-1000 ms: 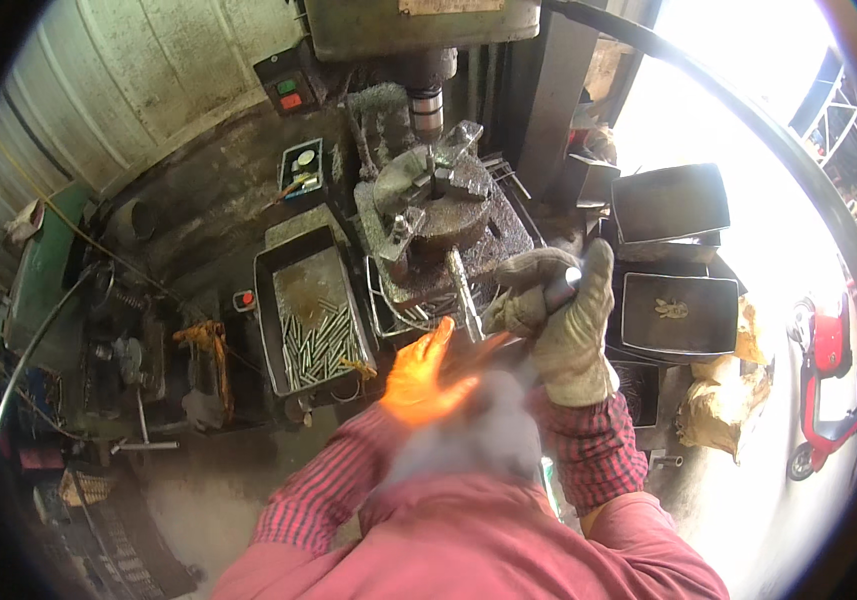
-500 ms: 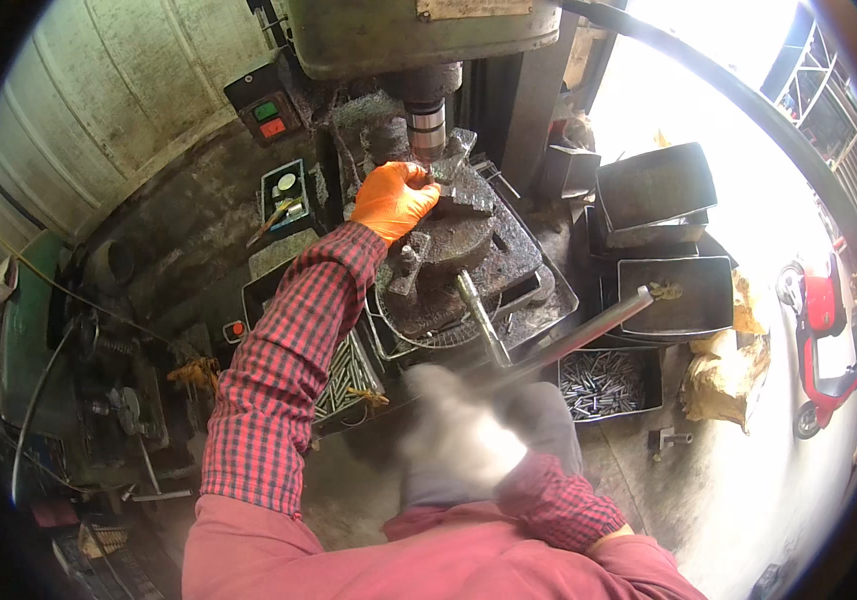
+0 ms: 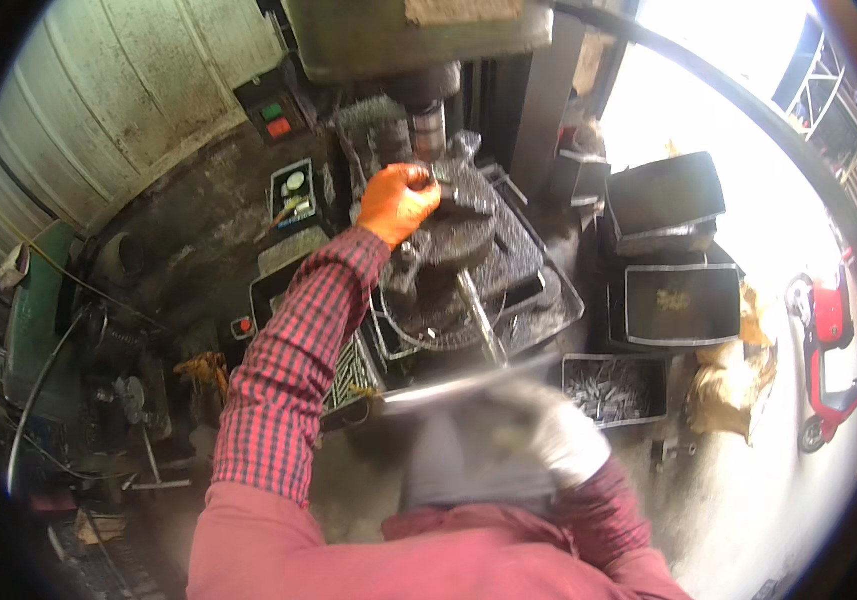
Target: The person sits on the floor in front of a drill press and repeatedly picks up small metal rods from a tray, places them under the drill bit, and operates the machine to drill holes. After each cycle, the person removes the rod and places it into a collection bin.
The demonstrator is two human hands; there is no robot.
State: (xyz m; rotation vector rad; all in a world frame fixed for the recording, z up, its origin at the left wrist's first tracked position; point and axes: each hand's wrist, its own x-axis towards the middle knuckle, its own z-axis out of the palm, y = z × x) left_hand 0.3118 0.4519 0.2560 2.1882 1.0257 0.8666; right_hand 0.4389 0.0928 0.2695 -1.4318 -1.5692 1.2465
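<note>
My left hand (image 3: 396, 205), in an orange glove, is closed at the metal fixture (image 3: 456, 243) just below the drill chuck (image 3: 428, 133). Its fingertips are pinched, and whatever they hold is too hidden to make out. My right hand (image 3: 570, 445), in a whitish glove, is low on the right above my lap. Motion smears its fingers, so their closure does not show. Close to it a long metal bar (image 3: 448, 390) sweeps across as a blur; I cannot tell whether the hand touches it. A bright metal handle (image 3: 481, 315) juts from the fixture toward me.
Black trays (image 3: 681, 305) are stacked to the right; one tray (image 3: 616, 420) holds many small metal pins. Metal rods (image 3: 350, 372) fill a tray on the left. A switch box (image 3: 273, 115) with green and red buttons hangs at upper left. A red scooter (image 3: 833, 350) stands far right.
My right hand has moved to the right. The bar has swung from pointing up and right to lying nearly level, farther left. My left hand stays at the fixture.
</note>
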